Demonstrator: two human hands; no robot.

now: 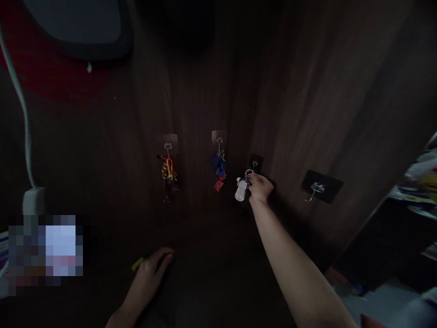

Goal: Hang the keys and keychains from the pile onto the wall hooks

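Note:
My right hand (260, 187) reaches to the wall, its fingers closed on the metal ring of a keychain (241, 189). A pale grey, rounded fob with a smaller dangling piece hangs from that ring. The ring is right beside a small metal hook (254, 164) on a dark adhesive pad; whether it sits on the hook I cannot tell. Low in the view, my left hand (152, 269) has curled fingers. A narrow yellow-green object (137, 263) sticks out from its far side, apparently held in the palm, most of it hidden.
A red-and-yellow corded key bunch (169, 173) and a blue-and-red key bunch (219, 169) hang from hooks to the left. At right, another hook (317, 187) is on a black pad. A white cable (25, 118) runs down the left. Blurred packets (418, 182) lie far right.

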